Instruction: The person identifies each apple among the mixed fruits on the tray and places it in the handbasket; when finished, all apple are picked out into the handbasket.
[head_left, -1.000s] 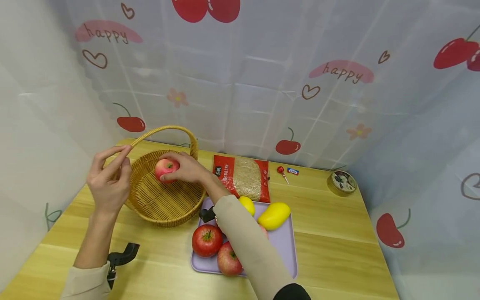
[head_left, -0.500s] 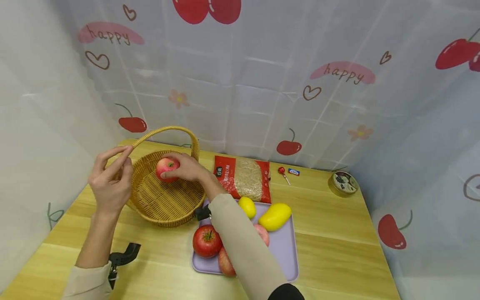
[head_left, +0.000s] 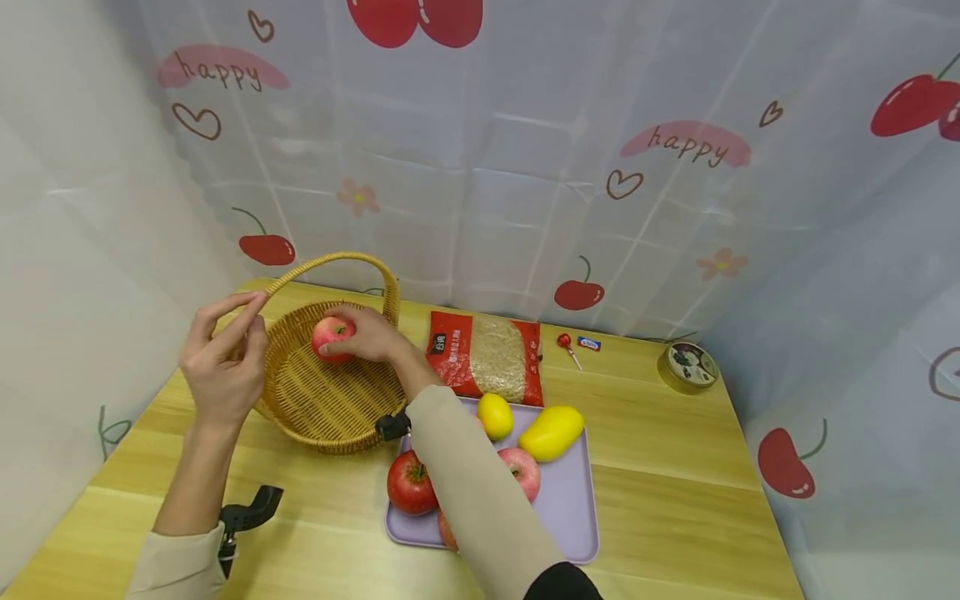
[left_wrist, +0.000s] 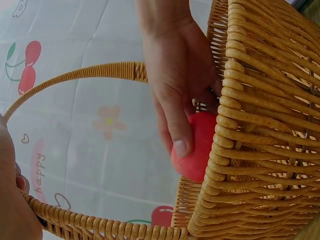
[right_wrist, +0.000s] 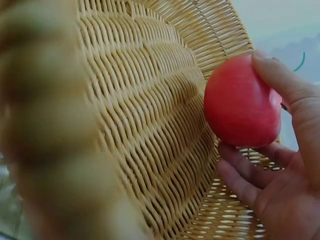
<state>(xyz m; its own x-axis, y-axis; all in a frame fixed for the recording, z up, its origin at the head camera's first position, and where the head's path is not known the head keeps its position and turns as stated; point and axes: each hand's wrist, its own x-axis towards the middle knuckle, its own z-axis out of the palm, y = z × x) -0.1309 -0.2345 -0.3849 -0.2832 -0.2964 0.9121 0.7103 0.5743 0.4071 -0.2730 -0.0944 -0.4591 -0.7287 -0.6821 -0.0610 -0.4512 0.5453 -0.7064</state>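
Observation:
A wicker basket (head_left: 300,392) with a hoop handle (head_left: 337,258) stands at the table's back left. My left hand (head_left: 240,321) pinches the handle near its left foot; in the left wrist view the left hand (left_wrist: 12,210) shows at the bottom corner against the handle (left_wrist: 90,72). My right hand (head_left: 352,333) reaches into the basket and holds a red-pink apple (head_left: 332,335) low over its far inner wall. The right wrist view has that apple (right_wrist: 242,102) between thumb and fingers (right_wrist: 280,200), close to the basket's weave (right_wrist: 150,115).
A lilac tray (head_left: 570,500) in front of me carries a red apple (head_left: 411,483), a pink apple (head_left: 521,471), a lemon (head_left: 495,414) and a mango (head_left: 551,432). Behind it lie a noodle packet (head_left: 487,357), a lollipop (head_left: 564,342) and a round tin (head_left: 686,365).
My right forearm has shifted a little left, uncovering the pink apple on the tray. The held apple has sunk slightly deeper into the basket. The left hand stays put.

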